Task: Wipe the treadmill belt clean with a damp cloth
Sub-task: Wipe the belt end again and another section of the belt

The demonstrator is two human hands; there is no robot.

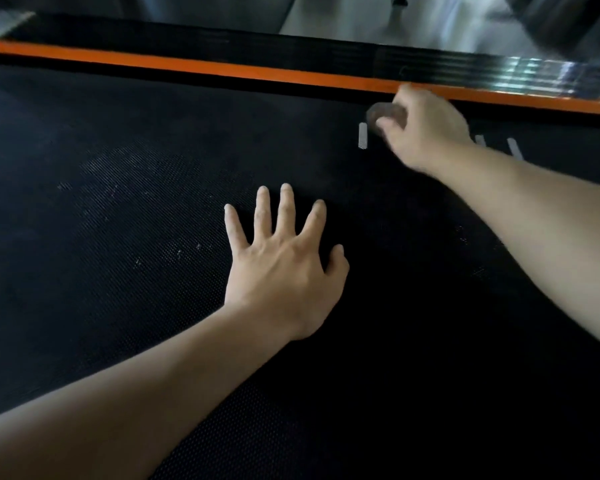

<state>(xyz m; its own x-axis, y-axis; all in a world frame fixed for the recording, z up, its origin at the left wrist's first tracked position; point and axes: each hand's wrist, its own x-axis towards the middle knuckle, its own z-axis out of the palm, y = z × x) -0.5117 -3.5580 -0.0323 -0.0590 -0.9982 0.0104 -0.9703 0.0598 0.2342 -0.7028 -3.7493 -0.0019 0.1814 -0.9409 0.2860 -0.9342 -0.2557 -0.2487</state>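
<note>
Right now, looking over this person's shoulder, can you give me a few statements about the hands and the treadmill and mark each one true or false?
1. The left hand lies flat on the belt with its fingers spread. True.
2. The right hand is empty. False: it grips a dark cloth.
3. The strip along the belt's far edge is orange. True.
4. The cloth sits under the left hand. False: the right hand holds it, close to the orange strip.
5. Pale specks show on the belt beside the left hand. True.
</note>
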